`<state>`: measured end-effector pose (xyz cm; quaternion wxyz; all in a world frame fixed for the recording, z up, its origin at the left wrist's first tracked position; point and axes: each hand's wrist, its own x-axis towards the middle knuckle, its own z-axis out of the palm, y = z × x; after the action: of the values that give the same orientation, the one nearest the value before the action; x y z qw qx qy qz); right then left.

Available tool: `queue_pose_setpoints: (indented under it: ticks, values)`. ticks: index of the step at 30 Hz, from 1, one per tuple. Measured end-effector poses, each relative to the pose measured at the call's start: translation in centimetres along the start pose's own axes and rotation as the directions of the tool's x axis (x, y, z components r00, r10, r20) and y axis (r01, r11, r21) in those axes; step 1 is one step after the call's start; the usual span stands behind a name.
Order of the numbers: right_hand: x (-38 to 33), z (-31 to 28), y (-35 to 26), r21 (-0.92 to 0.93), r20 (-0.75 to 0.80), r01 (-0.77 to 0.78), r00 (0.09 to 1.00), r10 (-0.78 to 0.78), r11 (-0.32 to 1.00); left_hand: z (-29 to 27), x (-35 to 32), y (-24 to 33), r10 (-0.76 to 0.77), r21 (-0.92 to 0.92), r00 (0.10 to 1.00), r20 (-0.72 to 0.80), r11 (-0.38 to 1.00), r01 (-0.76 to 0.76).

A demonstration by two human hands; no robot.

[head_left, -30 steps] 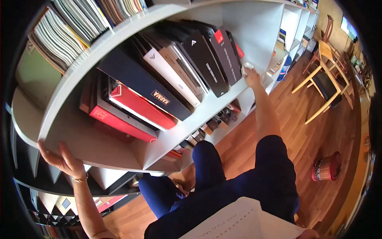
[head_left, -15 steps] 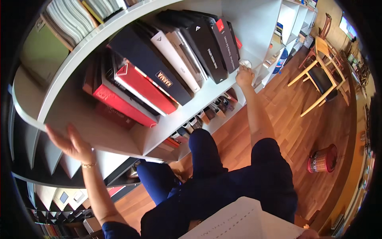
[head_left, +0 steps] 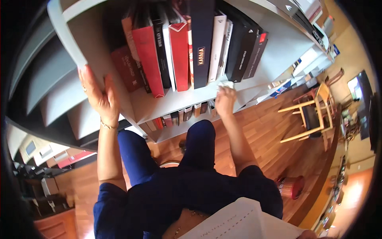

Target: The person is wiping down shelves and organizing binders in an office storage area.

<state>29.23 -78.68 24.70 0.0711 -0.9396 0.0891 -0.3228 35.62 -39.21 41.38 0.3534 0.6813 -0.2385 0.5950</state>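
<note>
My right hand [head_left: 226, 100] is closed on a crumpled white cloth [head_left: 227, 84], which lies against the front of the white shelf board [head_left: 167, 103], just below the books. My left hand [head_left: 102, 95] has its fingers stretched out and its fingertips at the front edge of the upright side panel [head_left: 71, 38]. On the shelf stands a row of books: a thick red one [head_left: 148, 57], a second red one [head_left: 179, 59], a tall dark blue one [head_left: 202, 30], a white one [head_left: 218, 47] and a black one [head_left: 240, 51]. A dark red book [head_left: 128, 67] leans at the left end.
A lower shelf holds a row of smaller books [head_left: 187, 114]. Curved dark shelving [head_left: 51, 91] fans out at left. Behind at right stand a wooden chair [head_left: 312, 115] and a red woven bin [head_left: 291, 187] on the wood floor. A white paper [head_left: 238, 223] covers the bottom edge.
The view has turned, so the book row now stands more upright. My right hand with the cloth has moved left along the shelf edge, from the far right end to below the white book.
</note>
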Motion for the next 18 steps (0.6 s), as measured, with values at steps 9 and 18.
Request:
queue_pose_setpoints:
  ticks: [9, 18]
  values:
    - [4.4, 1.8, 0.9, 0.195, 0.064, -0.114, 0.993, 0.104, 0.974, 0.5, 0.4, 0.4, 0.020, -0.093, 1.000, -0.016, 0.995, -0.021]
    - [-3.2, 0.5, -9.9, 0.525, -0.090, 0.139, 0.990, -0.108, 0.840, -0.4, 0.6, 0.8, -0.013, -0.036, 0.999, 0.030, 0.999, 0.014]
